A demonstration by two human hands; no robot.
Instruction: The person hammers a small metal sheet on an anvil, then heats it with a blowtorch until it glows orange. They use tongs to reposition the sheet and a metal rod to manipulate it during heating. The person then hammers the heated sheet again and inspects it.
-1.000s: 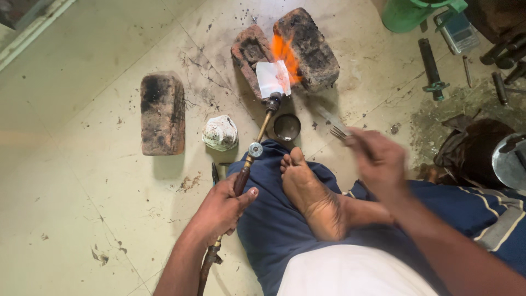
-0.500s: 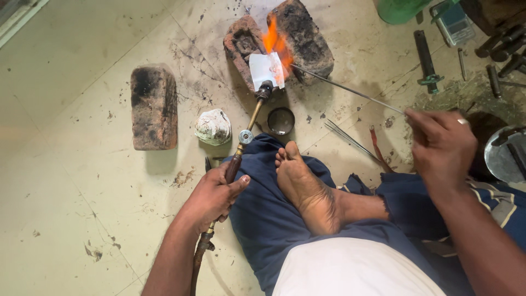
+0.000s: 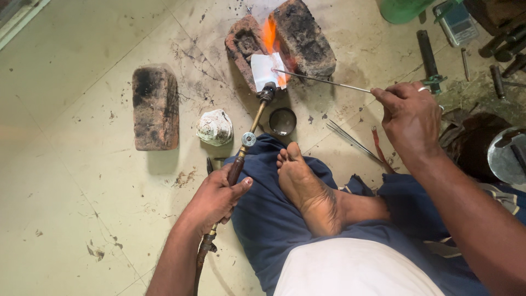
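Rod (image 3: 323, 80) now touches glowing white piece (image 3: 266, 70).

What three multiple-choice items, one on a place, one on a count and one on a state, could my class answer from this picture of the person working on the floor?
1. Where does the tip of the thin metal rod reach?
A. into the round dish
B. to the white piece at the flame
C. onto the lone brick

2. How many bricks lie on the floor?
A. one
B. three
C. five

3. What state is the torch in?
A. lit, with an orange flame
B. unlit and lying on the floor
C. taken apart

Answers:
1 B: the right hand holds the rod with its tip at the white piece between the two bricks.
2 B: two bricks flank the flame, and a lone brick lies to the left.
3 A: the left hand grips the torch and fire burns beyond its nozzle.
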